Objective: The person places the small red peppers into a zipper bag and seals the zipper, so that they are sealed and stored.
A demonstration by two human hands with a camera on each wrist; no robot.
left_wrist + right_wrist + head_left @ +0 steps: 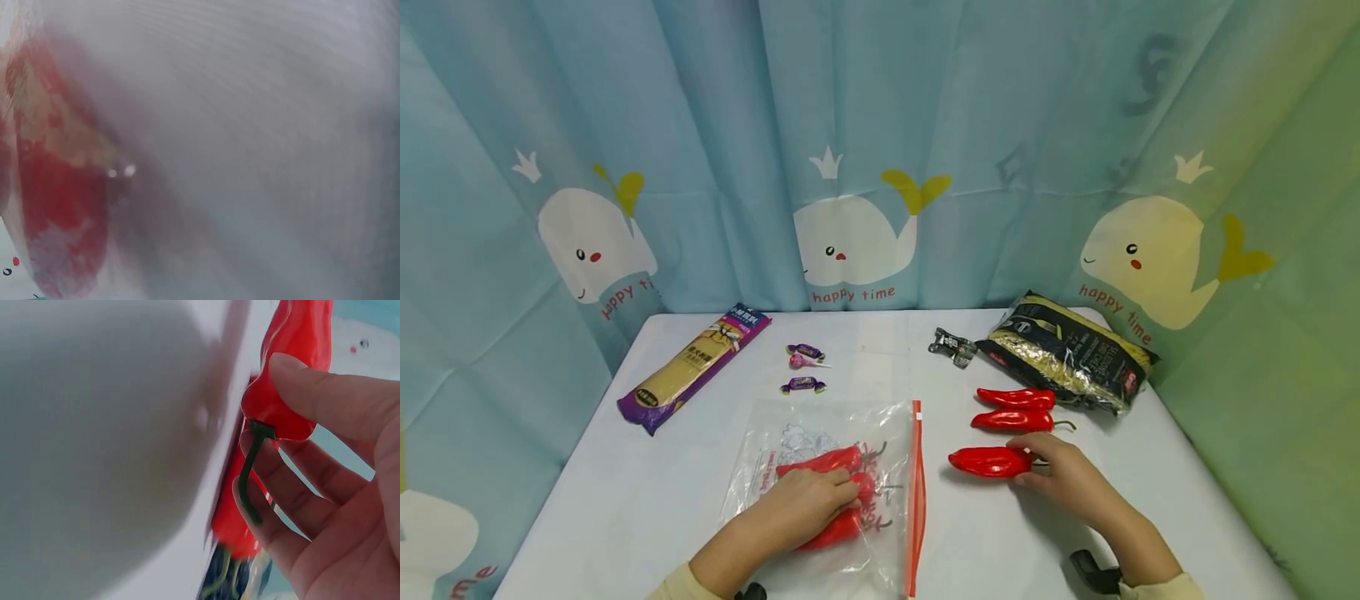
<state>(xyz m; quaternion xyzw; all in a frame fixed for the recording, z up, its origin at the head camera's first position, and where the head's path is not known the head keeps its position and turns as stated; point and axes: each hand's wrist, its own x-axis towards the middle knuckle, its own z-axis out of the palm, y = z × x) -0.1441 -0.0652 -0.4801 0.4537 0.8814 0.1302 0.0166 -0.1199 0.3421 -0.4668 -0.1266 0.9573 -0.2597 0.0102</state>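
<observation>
A red chili pepper (988, 462) lies low over the white table, its stem end pinched between the thumb and fingers of my right hand (1060, 473). The right wrist view shows the thumb on the pepper's side (294, 394) and its green stem (251, 481) across the fingers. Left of it lies a clear zip bag (891, 417) with red peppers (831, 460) in it, stems towards the red-edged opening. My left hand (805, 504) lies over these peppers with bent fingers; its fingertips are partly hidden. The left wrist view is blurred plastic and a red pepper (62, 206).
Two more red peppers (1011, 419) lie behind the right hand. Beyond them are a black-and-gold pasta bag (1067, 350) and a small black wrapped item (952, 346). Wrapped candies (802, 384), a lollipop (800, 361) and a purple noodle pack (692, 367) lie at the back left.
</observation>
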